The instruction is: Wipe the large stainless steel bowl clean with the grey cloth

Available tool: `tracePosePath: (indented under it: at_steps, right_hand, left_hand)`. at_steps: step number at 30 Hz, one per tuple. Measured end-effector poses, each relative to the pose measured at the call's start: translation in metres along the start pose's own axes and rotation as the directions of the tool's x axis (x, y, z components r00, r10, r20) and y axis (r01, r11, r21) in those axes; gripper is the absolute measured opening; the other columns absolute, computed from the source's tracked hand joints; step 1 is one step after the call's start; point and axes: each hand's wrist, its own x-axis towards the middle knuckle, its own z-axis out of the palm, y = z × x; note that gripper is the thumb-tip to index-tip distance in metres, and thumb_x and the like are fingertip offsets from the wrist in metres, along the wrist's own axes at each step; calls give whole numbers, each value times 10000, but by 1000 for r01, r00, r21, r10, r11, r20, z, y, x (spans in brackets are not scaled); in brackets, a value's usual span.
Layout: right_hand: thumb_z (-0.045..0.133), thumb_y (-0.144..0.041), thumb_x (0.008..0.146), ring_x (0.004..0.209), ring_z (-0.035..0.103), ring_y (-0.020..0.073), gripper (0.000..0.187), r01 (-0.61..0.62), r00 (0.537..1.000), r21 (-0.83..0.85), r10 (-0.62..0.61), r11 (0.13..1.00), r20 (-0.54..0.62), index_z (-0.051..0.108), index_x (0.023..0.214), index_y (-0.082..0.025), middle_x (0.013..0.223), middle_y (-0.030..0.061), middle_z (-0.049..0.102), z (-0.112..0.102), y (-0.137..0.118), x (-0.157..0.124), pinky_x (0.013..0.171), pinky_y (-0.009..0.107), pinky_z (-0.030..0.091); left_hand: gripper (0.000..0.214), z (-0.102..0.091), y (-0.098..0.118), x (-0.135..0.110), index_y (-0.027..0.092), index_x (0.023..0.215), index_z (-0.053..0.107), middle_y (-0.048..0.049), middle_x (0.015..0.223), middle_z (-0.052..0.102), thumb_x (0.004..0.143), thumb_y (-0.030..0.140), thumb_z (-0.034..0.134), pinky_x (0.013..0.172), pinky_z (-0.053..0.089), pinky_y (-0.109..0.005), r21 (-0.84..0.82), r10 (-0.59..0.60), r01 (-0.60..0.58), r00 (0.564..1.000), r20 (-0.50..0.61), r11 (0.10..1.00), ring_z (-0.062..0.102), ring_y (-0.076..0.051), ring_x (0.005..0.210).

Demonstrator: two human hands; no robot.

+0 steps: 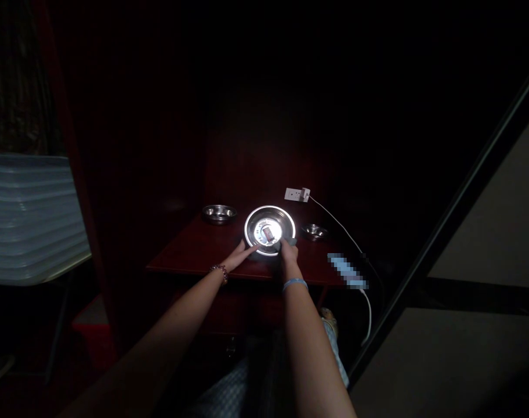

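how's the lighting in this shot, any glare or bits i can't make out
Head view: dim overall, with the back wall nearly black; head view: strong white glare inside the large metal bowl, washing out much of its middle; head view: coarse pixelation over a bluish object, so its details are unreadable.

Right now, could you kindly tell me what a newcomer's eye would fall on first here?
Most likely the brightly lit metal basin at mid-picture, with the left hand and right hand at its near edge. Next might come the smaller bowls on the dark red tabletop, one to the left and one to the right, then the white wall socket behind.
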Motion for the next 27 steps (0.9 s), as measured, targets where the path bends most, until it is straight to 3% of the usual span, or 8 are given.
tracePosePath:
  at_steps: [3,5,9,12,16,20,24,27]
  right_hand:
    - [666,-281,712,880,688,194,230,-132,991,123,131,984,19,696,909,-168,872,64,733,5,-6,-9,698,238,545]
    - [660,-244,726,798,688,177,206,-162,986,151,152,975,73,684,914,-166,811,47,725,7,-11,-15,676,241,548]
    - [646,-211,763,652,659,160,156,-305,943,182,270,935,194,654,909,-155,681,18,682,5,-22,-25,619,263,548]
    - [662,-203,762,617,643,153,165,-357,923,181,317,916,217,640,915,-145,648,4,660,0,-30,-29,602,264,545]
    - [673,-192,756,631,652,156,196,-327,942,181,303,928,145,640,939,-128,686,21,674,-6,-35,-32,603,253,546]
    - [675,-171,751,689,677,164,251,-279,960,217,270,935,71,651,997,-124,761,46,709,-9,-36,-33,608,234,544]
    - [672,-164,750,771,691,167,281,-192,981,236,192,953,24,668,1027,-117,860,67,734,-7,-36,-34,653,224,544]
    - [694,-275,760,867,693,191,298,-107,994,155,104,982,28,679,1010,-114,937,90,737,-4,-34,-32,703,237,545]
  left_hand:
    - [658,3,-2,0,125,1297,553,-146,1394,552,737,426,723,1133,301,-377,79,21,-31,992,122,996,472,-283,1318]
    - [622,4,-3,1,123,1276,571,-141,1363,582,743,410,711,1125,315,-382,86,46,-58,989,137,995,497,-279,1294]
    - [503,2,-6,4,141,1211,619,-112,1321,621,751,336,676,1114,327,-371,56,50,-53,998,41,997,528,-267,1260]
    - [425,0,-7,6,149,1124,659,-98,1242,672,719,276,678,1082,363,-366,-11,-27,26,999,-42,1000,561,-267,1215]
    - [366,-2,-4,6,148,1030,680,-79,1111,725,669,212,671,1036,404,-382,-81,-150,140,979,-136,987,592,-270,1161]
    - [309,-2,1,6,146,945,690,-66,1041,740,643,189,645,1004,428,-373,-67,-173,165,975,-140,984,616,-267,1108]
    - [254,-4,4,4,146,899,688,-68,974,749,680,252,614,960,459,-370,-86,-180,167,968,-174,982,640,-265,1047]
    - [215,-4,4,4,155,792,675,-74,836,748,740,320,548,914,482,-362,-87,-219,203,946,-239,975,663,-260,948]
